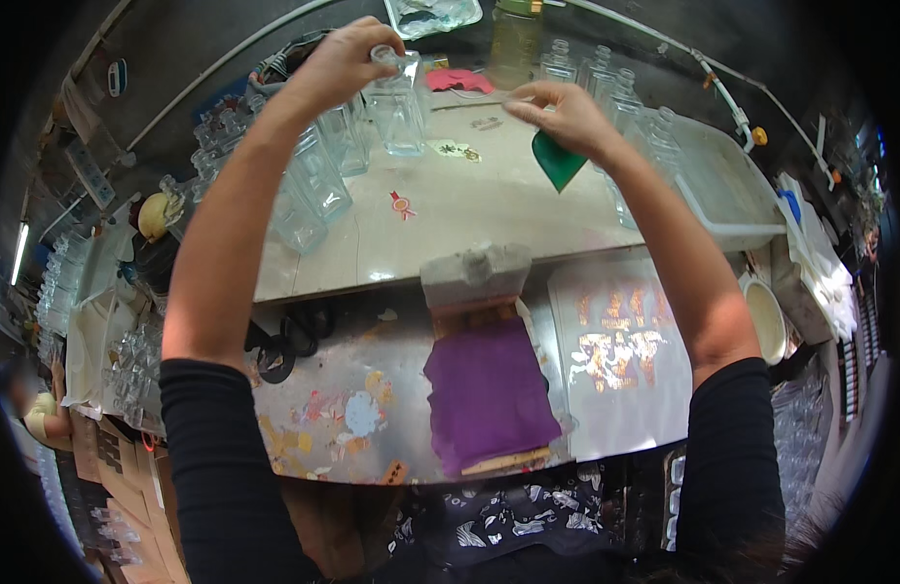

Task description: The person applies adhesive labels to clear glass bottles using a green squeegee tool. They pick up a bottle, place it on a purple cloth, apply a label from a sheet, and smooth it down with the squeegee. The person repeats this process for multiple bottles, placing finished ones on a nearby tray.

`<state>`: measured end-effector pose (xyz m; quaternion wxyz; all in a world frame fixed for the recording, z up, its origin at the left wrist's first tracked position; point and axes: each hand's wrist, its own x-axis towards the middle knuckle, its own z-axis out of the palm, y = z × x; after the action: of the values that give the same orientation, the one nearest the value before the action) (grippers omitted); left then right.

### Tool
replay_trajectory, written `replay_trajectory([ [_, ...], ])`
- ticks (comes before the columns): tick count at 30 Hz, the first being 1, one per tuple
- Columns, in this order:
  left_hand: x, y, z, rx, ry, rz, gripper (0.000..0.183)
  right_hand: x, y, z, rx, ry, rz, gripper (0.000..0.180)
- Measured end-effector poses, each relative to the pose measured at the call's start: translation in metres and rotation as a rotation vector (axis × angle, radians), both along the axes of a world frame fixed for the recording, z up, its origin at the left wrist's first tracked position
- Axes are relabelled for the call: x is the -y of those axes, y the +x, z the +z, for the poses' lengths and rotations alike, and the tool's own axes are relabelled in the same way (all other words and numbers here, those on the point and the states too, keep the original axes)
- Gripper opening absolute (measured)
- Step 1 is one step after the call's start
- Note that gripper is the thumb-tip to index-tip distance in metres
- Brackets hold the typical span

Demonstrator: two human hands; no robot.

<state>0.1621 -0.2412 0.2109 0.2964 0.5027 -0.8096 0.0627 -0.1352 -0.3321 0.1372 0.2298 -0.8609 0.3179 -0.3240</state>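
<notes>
My left hand [366, 55] grips the neck of a transparent glass bottle [400, 120] at the back of the pale tabletop. A green pointed scraper [559, 164] hangs point down from my right hand [555, 113]; the thumb and forefinger reach forward and touch no bottle. Between the hands, several small decals lie on the tabletop, among them a pale one with a dark motif [455, 150] and a red-and-white rosette [401, 206]. Nearer me, a purple cloth [490, 398] lies in front of a whitish block [477, 276] on the metal shelf.
Glass bottles stand at left [311, 179] and behind my right forearm [625, 95]. A plastic tray [712, 226] sits at right, above a white bucket [765, 321]. A sheet of gold decals [625, 409] lies on the shelf. Another person [48, 416] is at far left.
</notes>
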Motion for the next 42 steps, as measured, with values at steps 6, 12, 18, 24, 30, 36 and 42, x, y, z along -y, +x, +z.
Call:
replay_trajectory([
  [6, -0.09, -0.024, 0.054, -0.349, 0.342, -0.346, 0.031, -0.106, -0.03, 0.006, 0.152, 0.481, 0.364, 0.066],
  [12, -0.115, -0.087, -0.038, -0.898, 0.816, -0.371, 0.034, -0.233, -0.044, -0.041, 0.74, 1.287, 0.564, 0.05],
  [18, -0.191, -0.12, -0.108, -1.243, 0.771, -0.101, 0.049, -0.26, -0.059, -0.056, 0.822, 1.489, 0.426, 0.041],
  [24, -0.235, -0.124, -0.161, -1.603, 0.814, -0.192, 0.059, -0.251, -0.058, -0.076, 0.675, 1.54, 0.397, 0.046],
  [30, -0.252, -0.156, -0.163, -1.883, 0.857, -0.225, 0.066, -0.254, -0.055, -0.083, 0.697, 1.409, 0.348, 0.044],
  [36, -0.274, -0.177, -0.169, -1.45, 0.647, -0.048, 0.076, -0.273, -0.065, -0.066, 0.089, 0.419, -0.297, 0.052],
  [42, -0.249, -0.166, -0.193, -1.35, 0.749, 0.094, 0.066, -0.328, -0.05, -0.095, 0.115, 0.217, -0.089, 0.044],
])
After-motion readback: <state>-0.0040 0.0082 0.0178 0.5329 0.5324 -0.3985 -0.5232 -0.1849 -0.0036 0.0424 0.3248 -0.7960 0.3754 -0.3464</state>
